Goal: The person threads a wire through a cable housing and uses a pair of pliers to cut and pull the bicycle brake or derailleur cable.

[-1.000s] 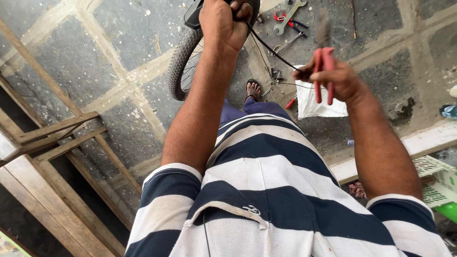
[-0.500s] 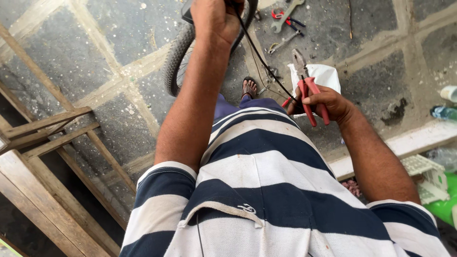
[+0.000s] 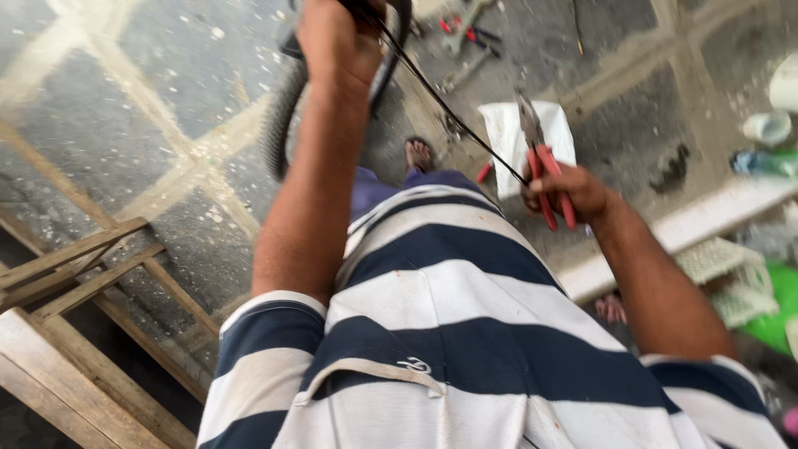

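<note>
Right hand (image 3: 569, 189) closed around red-handled pliers (image 3: 539, 154), now lower and nearer to body than moment ago, jaws pointing far. Black cable (image 3: 449, 108) runs taut from this hand up to left hand (image 3: 337, 41), which stays gripped at top, over tyre (image 3: 278, 125). Cable looks drawn tighter, so pulling seems underway. White bag (image 3: 507, 133) on floor (image 3: 141, 100) behind pliers; wooden frame (image 3: 75, 274) near left.

Navy-and-white striped shirt (image 3: 465, 333), red-handled pliers (image 3: 544, 170), black cable (image 3: 449, 108), grey speckled floor (image 3: 150, 108)
</note>
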